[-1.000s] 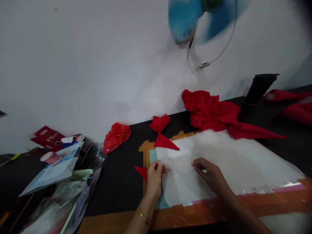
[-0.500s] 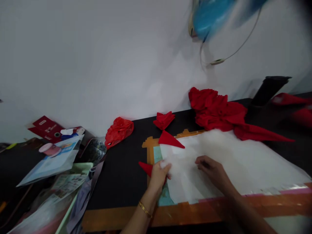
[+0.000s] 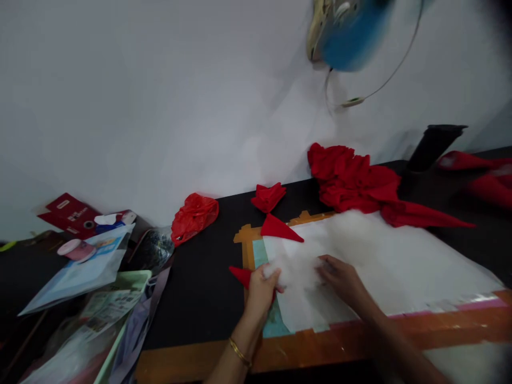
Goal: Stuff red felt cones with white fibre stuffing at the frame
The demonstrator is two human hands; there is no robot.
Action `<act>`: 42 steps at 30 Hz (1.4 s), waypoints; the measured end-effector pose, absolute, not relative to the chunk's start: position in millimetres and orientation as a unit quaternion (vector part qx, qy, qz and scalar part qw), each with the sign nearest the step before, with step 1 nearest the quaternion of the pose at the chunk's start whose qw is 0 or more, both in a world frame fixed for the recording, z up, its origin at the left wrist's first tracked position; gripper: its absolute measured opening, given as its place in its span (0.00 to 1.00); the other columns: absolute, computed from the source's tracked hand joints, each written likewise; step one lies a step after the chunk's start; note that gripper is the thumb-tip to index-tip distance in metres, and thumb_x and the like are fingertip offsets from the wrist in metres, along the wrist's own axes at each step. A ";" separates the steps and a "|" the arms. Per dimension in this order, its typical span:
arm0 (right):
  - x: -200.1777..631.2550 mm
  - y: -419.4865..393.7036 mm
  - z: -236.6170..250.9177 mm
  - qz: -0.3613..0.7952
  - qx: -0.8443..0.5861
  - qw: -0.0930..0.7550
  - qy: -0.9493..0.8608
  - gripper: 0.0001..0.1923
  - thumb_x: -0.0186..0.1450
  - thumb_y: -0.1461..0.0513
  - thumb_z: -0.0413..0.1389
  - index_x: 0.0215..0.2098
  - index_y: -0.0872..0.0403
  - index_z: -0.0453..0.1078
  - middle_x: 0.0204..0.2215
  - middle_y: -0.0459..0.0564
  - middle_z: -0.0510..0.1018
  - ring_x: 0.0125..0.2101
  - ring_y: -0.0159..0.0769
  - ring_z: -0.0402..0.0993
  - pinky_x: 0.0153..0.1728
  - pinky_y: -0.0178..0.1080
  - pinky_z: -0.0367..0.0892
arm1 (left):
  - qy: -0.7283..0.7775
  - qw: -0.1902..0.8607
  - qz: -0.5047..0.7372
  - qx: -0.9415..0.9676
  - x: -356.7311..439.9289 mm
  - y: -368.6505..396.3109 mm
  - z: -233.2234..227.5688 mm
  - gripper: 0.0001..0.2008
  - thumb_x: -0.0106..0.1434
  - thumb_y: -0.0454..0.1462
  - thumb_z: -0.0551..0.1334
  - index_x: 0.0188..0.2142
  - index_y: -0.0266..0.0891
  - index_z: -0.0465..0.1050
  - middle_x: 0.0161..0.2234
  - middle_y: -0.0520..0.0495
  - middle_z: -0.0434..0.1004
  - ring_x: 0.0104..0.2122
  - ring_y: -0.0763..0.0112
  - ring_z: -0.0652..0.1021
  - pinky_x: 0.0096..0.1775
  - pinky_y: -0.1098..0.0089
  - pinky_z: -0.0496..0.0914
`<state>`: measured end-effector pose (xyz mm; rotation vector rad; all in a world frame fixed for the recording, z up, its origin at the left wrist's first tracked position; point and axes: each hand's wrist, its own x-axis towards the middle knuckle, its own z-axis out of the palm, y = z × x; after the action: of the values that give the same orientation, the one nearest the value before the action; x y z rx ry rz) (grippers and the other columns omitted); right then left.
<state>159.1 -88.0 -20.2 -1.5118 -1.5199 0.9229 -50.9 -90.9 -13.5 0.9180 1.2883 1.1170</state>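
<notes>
My left hand [image 3: 262, 288] is closed around a red cloth cone [image 3: 240, 276], whose pointed tip sticks out to the left. White fluffy stuffing [image 3: 295, 271] spreads from that hand across to my right hand [image 3: 339, 276], which pinches its right end. Both hands are over a white sheet [image 3: 404, 266] taped to the table. Another red cloth cone [image 3: 282, 228] lies flat at the sheet's upper left corner, pointing right. My left fingers hide most of the held cone.
A large heap of red cloth pieces [image 3: 352, 178] lies behind the sheet, with a small red stack [image 3: 268, 197] and a red plastic bag [image 3: 194, 216] farther left. A black container [image 3: 434, 148] stands at right. A green bin [image 3: 138, 280] is at left. A blurred blue object [image 3: 354, 40] hangs above.
The right hand has closed on white stuffing, which now stretches between both hands. The left hand keeps its hold on the red cone. The view has shifted slightly.
</notes>
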 end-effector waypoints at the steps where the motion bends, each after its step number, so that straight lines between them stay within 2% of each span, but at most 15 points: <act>1: 163.9 -86.9 -21.5 0.357 -0.606 0.385 -0.598 0.13 0.61 0.52 0.52 0.34 0.51 0.71 0.22 0.45 0.77 0.21 0.39 0.73 0.25 0.39 0.69 | 0.553 0.563 0.474 0.390 -55.9 -89.2 -13.9 0.18 0.51 0.47 0.69 0.30 0.34 0.73 0.20 0.52 0.71 0.17 0.76 0.69 0.21 0.75 0.65; 3: 169.2 -85.6 -23.6 0.338 -0.611 0.366 -0.616 0.16 0.63 0.50 0.51 0.36 0.51 0.72 0.26 0.47 0.79 0.26 0.41 0.76 0.29 0.40 0.71 | 0.556 0.563 0.469 0.392 -60.2 -87.3 -15.7 0.18 0.51 0.48 0.68 0.30 0.33 0.73 0.21 0.51 0.72 0.18 0.75 0.70 0.21 0.74 0.66; 5: 167.4 -86.1 -25.4 0.308 -0.611 0.363 -0.633 0.19 0.64 0.49 0.50 0.44 0.51 0.73 0.34 0.51 0.81 0.34 0.44 0.77 0.35 0.42 0.73 | 0.555 0.566 0.465 0.394 -56.3 -87.2 -18.1 0.19 0.51 0.48 0.68 0.32 0.33 0.74 0.22 0.50 0.73 0.19 0.74 0.71 0.22 0.73 0.68; 8: 156.7 -90.5 -28.7 0.258 -0.601 0.390 -0.648 0.26 0.65 0.50 0.50 0.57 0.52 0.64 0.47 0.58 0.76 0.42 0.46 0.76 0.42 0.47 0.73 | 0.556 0.565 0.460 0.400 -43.2 -88.5 -21.1 0.19 0.51 0.46 0.68 0.35 0.34 0.74 0.23 0.51 0.74 0.19 0.74 0.72 0.21 0.74 0.66; 12: 142.5 -99.8 -30.9 0.227 -0.573 0.409 -0.673 0.27 0.65 0.51 0.54 0.59 0.52 0.62 0.57 0.60 0.68 0.49 0.46 0.72 0.51 0.51 0.68 | 0.554 0.574 0.438 0.415 -29.2 -90.1 -23.9 0.15 0.51 0.43 0.68 0.34 0.34 0.75 0.23 0.52 0.74 0.18 0.74 0.71 0.20 0.75 0.64; 15: 137.3 -103.5 -29.7 0.252 -0.541 0.387 -0.703 0.22 0.63 0.53 0.56 0.54 0.51 0.67 0.53 0.56 0.73 0.52 0.47 0.71 0.52 0.49 0.68 | 0.542 0.590 0.417 0.429 -25.3 -90.9 -27.2 0.13 0.51 0.42 0.67 0.32 0.34 0.76 0.23 0.51 0.74 0.18 0.75 0.70 0.21 0.74 0.63; 17: 138.9 -102.4 -28.6 0.298 -0.534 0.363 -0.703 0.13 0.66 0.54 0.53 0.44 0.50 0.73 0.43 0.52 0.79 0.43 0.44 0.76 0.45 0.45 0.72 | 0.534 0.599 0.408 0.434 -28.0 -89.8 -28.7 0.13 0.50 0.43 0.68 0.30 0.34 0.76 0.21 0.51 0.73 0.19 0.74 0.69 0.22 0.74 0.64; 20: 149.4 -96.9 -27.9 0.319 -0.576 0.373 -0.654 0.14 0.66 0.52 0.51 0.35 0.50 0.74 0.32 0.49 0.81 0.33 0.42 0.78 0.36 0.42 0.72 | 0.538 0.595 0.411 0.433 -40.6 -85.4 -26.4 0.14 0.51 0.45 0.67 0.29 0.34 0.75 0.20 0.52 0.71 0.18 0.75 0.68 0.22 0.74 0.63; 23: 158.6 -91.8 -26.8 0.324 -0.615 0.412 -0.589 0.15 0.63 0.49 0.54 0.35 0.50 0.74 0.33 0.50 0.82 0.34 0.44 0.78 0.36 0.41 0.71 | 0.548 0.584 0.416 0.431 -50.4 -83.9 -18.6 0.16 0.53 0.46 0.67 0.30 0.34 0.73 0.20 0.52 0.69 0.18 0.75 0.69 0.21 0.75 0.62; 28: 141.0 -96.4 -20.0 0.360 -0.611 0.460 -0.534 0.16 0.64 0.48 0.53 0.36 0.51 0.72 0.31 0.48 0.80 0.31 0.41 0.76 0.33 0.39 0.70 | 0.518 0.626 0.403 0.421 -27.3 -100.4 -11.9 0.25 0.47 0.45 0.71 0.41 0.37 0.68 0.33 0.47 0.75 0.26 0.70 0.76 0.22 0.74 0.68; 31: 128.8 -102.7 -16.5 0.373 -0.590 0.478 -0.534 0.16 0.65 0.48 0.53 0.35 0.51 0.71 0.28 0.47 0.79 0.28 0.39 0.74 0.29 0.37 0.69 | 0.531 0.621 0.403 0.412 -14.1 -106.4 -16.1 0.20 0.50 0.47 0.69 0.36 0.38 0.67 0.25 0.52 0.73 0.20 0.74 0.72 0.19 0.74 0.66; 34: 133.8 -102.8 -17.9 0.342 -0.603 0.479 -0.538 0.18 0.64 0.46 0.53 0.34 0.52 0.72 0.28 0.48 0.79 0.27 0.38 0.73 0.27 0.37 0.68 | 0.550 0.598 0.396 0.427 -22.8 -100.4 -20.4 0.16 0.52 0.47 0.67 0.31 0.39 0.67 0.17 0.57 0.67 0.14 0.77 0.67 0.17 0.75 0.61; 37: 149.0 -97.3 -23.6 0.333 -0.616 0.458 -0.548 0.19 0.64 0.46 0.53 0.33 0.51 0.73 0.28 0.49 0.79 0.25 0.38 0.73 0.24 0.37 0.68 | 0.549 0.600 0.369 0.449 -41.4 -92.1 -20.8 0.15 0.52 0.45 0.67 0.32 0.37 0.69 0.15 0.57 0.66 0.13 0.77 0.66 0.17 0.76 0.60; 39: 158.5 -93.9 -26.8 0.316 -0.604 0.438 -0.586 0.17 0.63 0.47 0.55 0.36 0.51 0.73 0.33 0.51 0.80 0.30 0.41 0.75 0.29 0.39 0.72 | 0.553 0.599 0.357 0.457 -51.0 -90.3 -17.9 0.18 0.52 0.43 0.67 0.38 0.36 0.71 0.20 0.55 0.70 0.14 0.77 0.66 0.17 0.75 0.60; 42: 168.8 -91.5 -25.8 0.264 -0.562 0.420 -0.662 0.22 0.60 0.50 0.59 0.51 0.49 0.70 0.51 0.55 0.75 0.49 0.47 0.72 0.41 0.45 0.74 | 0.590 0.506 0.369 0.510 -59.7 -91.7 -8.6 0.30 0.50 0.35 0.68 0.53 0.38 0.65 0.38 0.47 0.74 0.21 0.78 0.69 0.24 0.73 0.66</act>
<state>168.8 -91.5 -25.8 -1.4075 -1.6596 0.6629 -59.7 -91.7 -8.6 1.2303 1.4225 0.8907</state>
